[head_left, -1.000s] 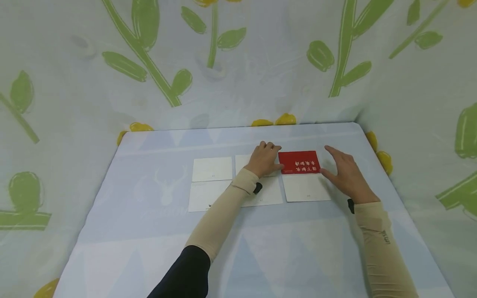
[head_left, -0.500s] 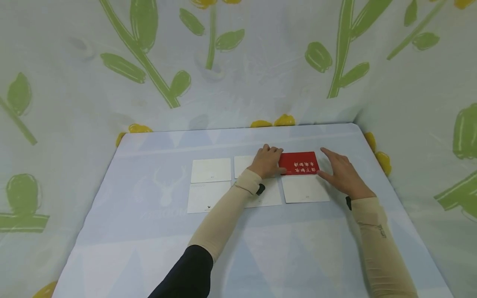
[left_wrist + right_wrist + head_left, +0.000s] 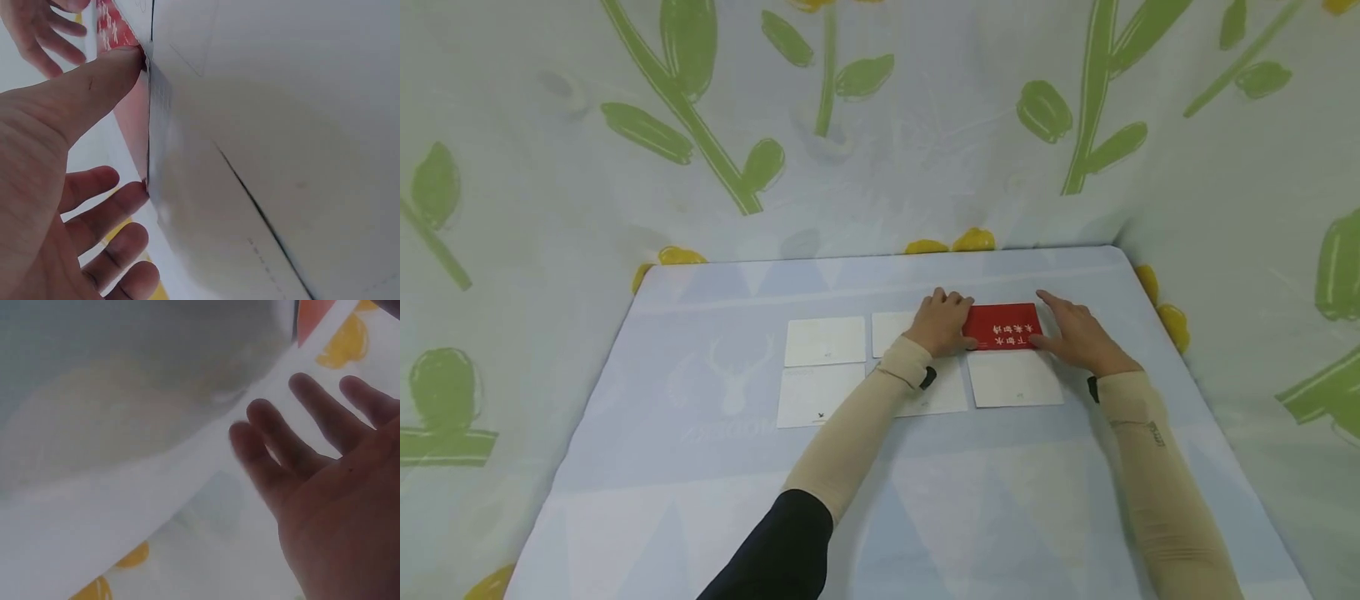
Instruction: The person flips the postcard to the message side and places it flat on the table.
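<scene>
A red card point(image 3: 1000, 321) with white characters lies at the back right of a grid of white cards, its lettering upside down from here. My left hand point(image 3: 938, 325) is at its left edge. In the left wrist view, the thumb and one fingertip of that hand point(image 3: 37, 162) meet the edge of the red card point(image 3: 131, 125), spread apart along it. On the opposite side my right hand point(image 3: 1078, 335) has its thumb overlapping the card's right edge, the other fingers extended behind. The right wrist view shows the right hand point(image 3: 337, 487) with its fingers straight and apart.
A white card point(image 3: 1015, 382) lies directly in front of the red one. Several more white cards, such as the back left card point(image 3: 825, 341), form two rows to the left, some partly under my left arm. A flower-patterned curtain point(image 3: 910, 167) rises behind the table point(image 3: 685, 433).
My right hand has moved left, bringing its thumb from beside the red card to over its right edge. The left hand has shifted slightly right along with its fingertips at the left edge.
</scene>
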The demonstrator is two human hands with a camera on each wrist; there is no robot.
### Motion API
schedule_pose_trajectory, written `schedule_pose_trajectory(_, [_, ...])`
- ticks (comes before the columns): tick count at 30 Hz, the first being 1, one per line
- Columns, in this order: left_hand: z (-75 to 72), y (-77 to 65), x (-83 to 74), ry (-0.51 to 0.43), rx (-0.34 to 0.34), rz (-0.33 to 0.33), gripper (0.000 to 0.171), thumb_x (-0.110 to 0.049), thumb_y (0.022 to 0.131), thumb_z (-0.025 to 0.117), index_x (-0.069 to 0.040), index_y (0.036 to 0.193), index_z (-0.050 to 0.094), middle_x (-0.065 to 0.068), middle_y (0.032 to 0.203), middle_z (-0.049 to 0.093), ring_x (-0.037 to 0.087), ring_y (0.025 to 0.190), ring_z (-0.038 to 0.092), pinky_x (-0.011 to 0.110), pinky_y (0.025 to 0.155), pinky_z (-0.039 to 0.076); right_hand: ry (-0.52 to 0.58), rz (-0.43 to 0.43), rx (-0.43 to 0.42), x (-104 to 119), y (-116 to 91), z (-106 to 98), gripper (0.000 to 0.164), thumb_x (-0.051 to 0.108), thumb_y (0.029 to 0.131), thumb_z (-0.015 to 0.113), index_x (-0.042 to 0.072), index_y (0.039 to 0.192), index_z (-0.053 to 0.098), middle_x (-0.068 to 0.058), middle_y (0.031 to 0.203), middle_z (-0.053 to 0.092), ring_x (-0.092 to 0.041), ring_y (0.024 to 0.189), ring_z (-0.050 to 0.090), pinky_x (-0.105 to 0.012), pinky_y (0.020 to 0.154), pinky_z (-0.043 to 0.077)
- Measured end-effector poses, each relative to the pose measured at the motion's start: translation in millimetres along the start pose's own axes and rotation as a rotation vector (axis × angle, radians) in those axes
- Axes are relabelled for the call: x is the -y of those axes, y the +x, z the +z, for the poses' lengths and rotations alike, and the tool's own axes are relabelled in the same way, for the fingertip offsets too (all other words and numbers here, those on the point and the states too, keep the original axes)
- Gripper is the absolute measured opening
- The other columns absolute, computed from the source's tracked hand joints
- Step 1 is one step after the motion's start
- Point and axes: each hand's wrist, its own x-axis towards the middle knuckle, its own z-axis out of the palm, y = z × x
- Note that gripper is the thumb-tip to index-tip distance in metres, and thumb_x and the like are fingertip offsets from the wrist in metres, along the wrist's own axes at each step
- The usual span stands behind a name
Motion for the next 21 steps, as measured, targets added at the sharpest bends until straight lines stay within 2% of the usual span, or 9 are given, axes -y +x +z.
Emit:
schedule_pose_trajectory(5, [0.4,0.5,-0.8,-0.002,0.006,-0.003,0.079,-0.055,0.092,0.068,-0.014,0.154,0.043,0.005,0.145,0.051,0.025,0.125,0.042,0.039,0.104,0.039,0.015,-0.015,0.019,-2,12,2,0.089,0.028,0.093,0.073,-0.001,0.159,0.02,-0.029,0.156,0.034,-0.051,0.132,0.034,-0.066,0.108,0.033])
schedule_pose_trajectory(9, [1.3,1.8,-1.4,0.005,0.006,-0.001,0.078,-0.055,0.092,0.068,-0.014,0.154,0.042,0.005,0.144,0.052,0.024,0.125,0.041,0.038,0.103,0.039,-0.001,-0.005,0.028,-2,17,4,0.088,0.027,0.094,0.073,0.001,0.159,0.02,-0.027,0.155,0.037,-0.05,0.128,0.035,-0.065,0.104,0.036])
schedule_pose_trajectory(17, [-1.5,1.4,-5.0,0.016,-0.005,-0.005,0.08,-0.055,0.091,0.069,-0.013,0.154,0.042,0.007,0.141,0.052,0.024,0.124,0.041,0.039,0.103,0.04,0.002,0.001,0.01,3,16,3,0.088,0.023,0.092,0.076,0.002,0.159,0.022,-0.028,0.154,0.038,-0.049,0.128,0.035,-0.065,0.105,0.035])
schedule_pose_trajectory(21, [-0.2,2.5,-6.0,0.01,-0.03,0.001,0.079,-0.053,0.09,0.072,-0.013,0.152,0.044,0.008,0.139,0.051,0.025,0.123,0.041,0.038,0.1,0.04,0.049,-0.002,0.001,2,14,3,0.087,0.02,0.092,0.076,0.002,0.159,0.023,-0.028,0.153,0.039,-0.048,0.128,0.038,-0.065,0.104,0.037])
